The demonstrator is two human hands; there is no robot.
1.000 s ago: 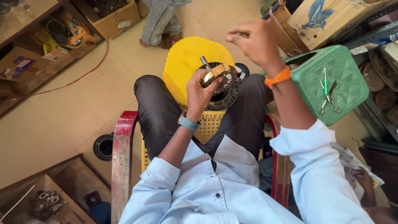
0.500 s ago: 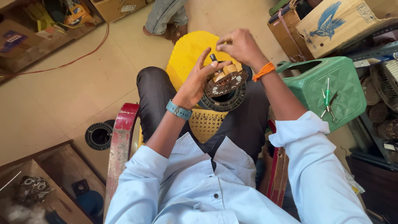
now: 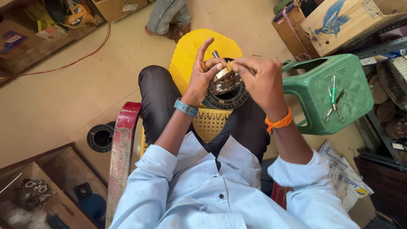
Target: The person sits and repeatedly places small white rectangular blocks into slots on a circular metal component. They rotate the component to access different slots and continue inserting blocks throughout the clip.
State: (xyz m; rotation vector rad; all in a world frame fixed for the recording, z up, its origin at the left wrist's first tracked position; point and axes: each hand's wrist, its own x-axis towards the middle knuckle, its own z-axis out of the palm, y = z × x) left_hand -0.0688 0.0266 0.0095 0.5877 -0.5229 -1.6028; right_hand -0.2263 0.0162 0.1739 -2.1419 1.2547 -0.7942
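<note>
A round black motor stator [image 3: 227,91] with a metal shaft and copper-coloured windings rests over my lap and a yellow plastic stool [image 3: 199,51]. My left hand [image 3: 203,72] grips its upper left side, index finger stretched up. My right hand [image 3: 260,78] is closed at the stator's top right, pinching a small thin piece against the windings; what it pinches is too small to tell. I sit on a red and yellow chair [image 3: 123,140].
A green plastic stool [image 3: 339,72] on my right carries scissors and a green screwdriver [image 3: 333,101]. Cardboard boxes [image 3: 339,21] stand behind it. Another person's legs [image 3: 167,17] are beyond the yellow stool. A black ring [image 3: 101,138] lies on the floor at left.
My right hand came down from high above the stator to its top edge. My left hand stayed on the stator.
</note>
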